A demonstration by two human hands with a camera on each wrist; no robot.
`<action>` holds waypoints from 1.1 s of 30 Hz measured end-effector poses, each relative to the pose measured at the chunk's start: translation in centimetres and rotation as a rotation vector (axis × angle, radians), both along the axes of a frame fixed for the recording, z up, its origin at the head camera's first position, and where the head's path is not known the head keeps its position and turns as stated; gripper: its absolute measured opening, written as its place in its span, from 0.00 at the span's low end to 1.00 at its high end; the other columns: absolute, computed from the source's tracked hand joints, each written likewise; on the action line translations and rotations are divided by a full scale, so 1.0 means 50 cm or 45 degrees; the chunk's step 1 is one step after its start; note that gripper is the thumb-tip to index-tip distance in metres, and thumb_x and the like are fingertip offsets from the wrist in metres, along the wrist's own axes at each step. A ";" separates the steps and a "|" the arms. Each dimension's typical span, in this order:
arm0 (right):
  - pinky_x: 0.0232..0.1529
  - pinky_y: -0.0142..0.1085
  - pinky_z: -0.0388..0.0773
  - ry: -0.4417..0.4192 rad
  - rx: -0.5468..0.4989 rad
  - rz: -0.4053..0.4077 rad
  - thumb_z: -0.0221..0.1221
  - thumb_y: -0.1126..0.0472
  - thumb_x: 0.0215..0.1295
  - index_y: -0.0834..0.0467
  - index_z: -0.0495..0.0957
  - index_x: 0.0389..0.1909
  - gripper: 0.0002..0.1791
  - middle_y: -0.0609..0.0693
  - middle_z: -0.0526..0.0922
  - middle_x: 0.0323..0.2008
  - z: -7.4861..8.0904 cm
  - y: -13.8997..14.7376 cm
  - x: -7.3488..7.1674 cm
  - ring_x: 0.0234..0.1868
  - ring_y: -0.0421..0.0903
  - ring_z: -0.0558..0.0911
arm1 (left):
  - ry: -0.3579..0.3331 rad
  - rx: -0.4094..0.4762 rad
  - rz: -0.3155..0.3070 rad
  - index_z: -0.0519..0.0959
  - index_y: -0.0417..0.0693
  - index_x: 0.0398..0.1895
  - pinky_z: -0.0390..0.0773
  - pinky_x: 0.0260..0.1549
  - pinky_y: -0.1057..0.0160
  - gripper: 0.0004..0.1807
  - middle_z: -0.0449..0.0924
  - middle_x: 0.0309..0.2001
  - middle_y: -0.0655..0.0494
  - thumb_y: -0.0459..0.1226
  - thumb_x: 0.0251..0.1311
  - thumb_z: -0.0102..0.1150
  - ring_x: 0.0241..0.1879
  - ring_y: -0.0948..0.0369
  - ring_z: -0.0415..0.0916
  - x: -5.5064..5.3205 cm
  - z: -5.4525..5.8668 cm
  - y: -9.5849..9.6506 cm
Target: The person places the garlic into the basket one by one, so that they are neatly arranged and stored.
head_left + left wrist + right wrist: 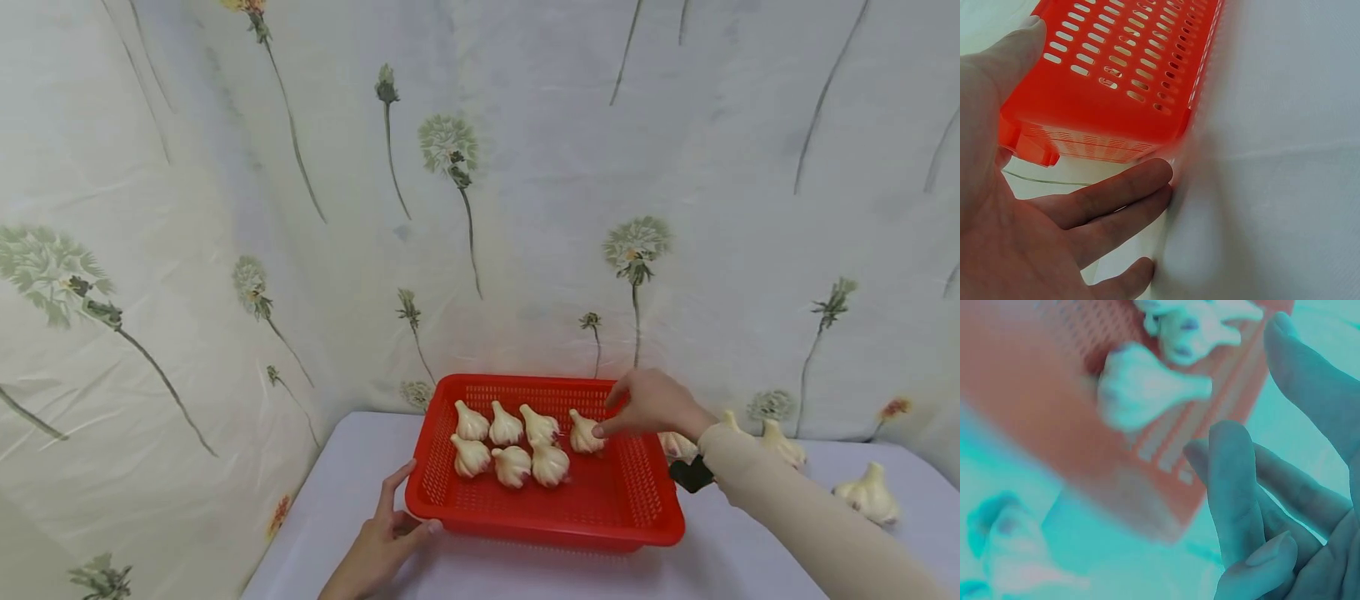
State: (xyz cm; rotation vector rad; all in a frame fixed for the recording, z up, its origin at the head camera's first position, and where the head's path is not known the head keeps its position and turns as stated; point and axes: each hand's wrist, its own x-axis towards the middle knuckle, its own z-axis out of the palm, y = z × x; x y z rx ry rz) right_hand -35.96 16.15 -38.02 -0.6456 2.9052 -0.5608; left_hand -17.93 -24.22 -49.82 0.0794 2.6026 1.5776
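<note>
A red plastic basket (540, 528) with slotted walls holds several garlic bulbs (512, 467), grouped mostly toward its left half. My right hand (648, 402) is over the basket's right side, thumb tip beside a single garlic bulb (584, 433) in the head view. In the right wrist view the fingers (1232, 481) and thumb are spread, with nothing between them, and the nearest bulb (1138, 387) lies apart from them. My left hand (382, 533) spans the basket's front left corner, its thumb and index finger touching the rim. Its other fingers (1122, 187) extend straight under the corner.
Outside the basket on the right, more garlic bulbs (870, 495) lie on the white-covered table (352, 450), some partly hidden by the right forearm. A flower-printed cloth (525, 250) hangs close behind the table and along its left side.
</note>
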 end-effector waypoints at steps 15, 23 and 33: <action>0.32 0.47 0.85 0.198 0.018 -0.288 0.75 0.27 0.49 0.69 0.83 0.55 0.51 0.66 0.90 0.44 0.043 0.225 0.027 0.40 0.58 0.87 | -0.043 0.002 0.038 0.46 0.69 0.83 0.82 0.55 0.35 0.49 0.91 0.47 0.49 0.56 0.68 0.67 0.48 0.55 0.87 0.001 -0.002 -0.002; 0.30 0.52 0.80 0.254 0.145 -0.475 0.72 0.23 0.50 0.76 0.77 0.58 0.59 0.77 0.83 0.51 0.026 0.372 0.042 0.43 0.71 0.84 | -0.027 0.002 0.058 0.47 0.69 0.83 0.84 0.53 0.39 0.49 0.91 0.45 0.49 0.55 0.68 0.68 0.46 0.56 0.87 0.001 -0.007 -0.005; 0.50 0.68 0.79 0.087 0.245 -0.780 0.75 0.36 0.56 0.89 0.61 0.61 0.62 0.87 0.69 0.52 -0.082 0.489 0.072 0.51 0.81 0.74 | 0.017 -0.016 0.044 0.48 0.69 0.83 0.84 0.54 0.40 0.48 0.91 0.45 0.48 0.54 0.69 0.67 0.45 0.56 0.87 -0.002 -0.003 -0.009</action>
